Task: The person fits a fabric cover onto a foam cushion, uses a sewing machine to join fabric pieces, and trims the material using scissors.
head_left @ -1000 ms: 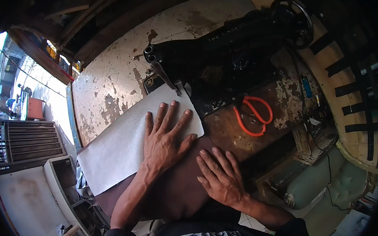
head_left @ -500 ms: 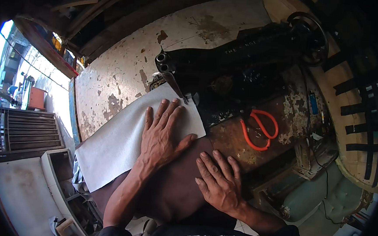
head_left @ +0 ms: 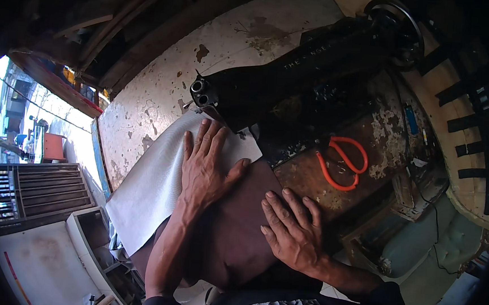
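Note:
My left hand (head_left: 203, 175) rests with fingers apart on a pale textured sheet (head_left: 139, 196), its fingertips close to the front end of a black sewing machine (head_left: 319, 56). The sheet lies over maroon material (head_left: 233, 231), its top corner under the machine's end; the needle area is hidden. My right hand (head_left: 295, 232) lies with fingers spread on the maroon material at the right, empty. Orange-handled scissors (head_left: 356, 171) lie just right of the machine bed, their blades hard to make out.
The worn tabletop (head_left: 132, 139) extends behind the sheet. A blue object (head_left: 410, 119) and a cord are at the right, beside a curved frame with black straps (head_left: 471, 151) and a green padded piece (head_left: 442, 245). A white cabinet (head_left: 39, 251) stands lower left, below a slatted panel (head_left: 43, 195).
My left hand and the pale sheet have moved forward, further under the machine's end, with more maroon material showing. My right hand has moved a little along with them. The view has shifted slightly.

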### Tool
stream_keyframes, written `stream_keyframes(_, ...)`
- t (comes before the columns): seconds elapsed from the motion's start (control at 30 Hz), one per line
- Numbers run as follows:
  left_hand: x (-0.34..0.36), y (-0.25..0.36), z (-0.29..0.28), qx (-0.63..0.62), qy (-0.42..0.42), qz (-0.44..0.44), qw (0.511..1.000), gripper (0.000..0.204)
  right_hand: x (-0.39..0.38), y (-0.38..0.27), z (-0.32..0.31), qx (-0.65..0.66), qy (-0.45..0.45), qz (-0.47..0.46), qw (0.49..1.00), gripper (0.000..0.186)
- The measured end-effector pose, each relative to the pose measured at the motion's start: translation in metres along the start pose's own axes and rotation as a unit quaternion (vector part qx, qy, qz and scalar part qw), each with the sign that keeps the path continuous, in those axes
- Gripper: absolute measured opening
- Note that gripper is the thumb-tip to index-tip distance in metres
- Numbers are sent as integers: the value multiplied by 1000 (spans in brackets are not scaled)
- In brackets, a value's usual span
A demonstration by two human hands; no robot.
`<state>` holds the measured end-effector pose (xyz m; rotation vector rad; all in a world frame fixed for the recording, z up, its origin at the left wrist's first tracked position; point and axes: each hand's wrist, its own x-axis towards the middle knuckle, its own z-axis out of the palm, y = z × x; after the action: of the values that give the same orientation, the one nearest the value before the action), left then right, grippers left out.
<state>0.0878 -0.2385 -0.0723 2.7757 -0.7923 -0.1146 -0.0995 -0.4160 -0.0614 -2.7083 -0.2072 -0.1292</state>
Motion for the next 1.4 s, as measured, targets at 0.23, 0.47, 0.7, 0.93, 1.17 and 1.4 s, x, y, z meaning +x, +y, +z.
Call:
stream_keyframes(0.23,13,-9,-4,-15,38,10,999,74,7,-1,0,-7,6,8,1000,46)
stream_keyframes(0.47,26,-24,-5,-6,46,31,998,74,13,-2,1,-19,14,11,1000,44)
stream_keyframes(0.7,34,-34,-5,0,24,25,999,78,20,-4,1,-29,26,16,999,42)
stream_keyframes(0.93,36,-39,-4,-10,48,39,998,80,22,-6,0,-35,38,26,998,39)
stream_keyframes(1.17,32,-35,-5,-14,92,35,995,69,23,-6,-3,-27,43,32,998,40)
stream_keyframes(1.4,-28,19,5,-51,15,31,998,70,142,48,-22,366,-1,170,915,35)
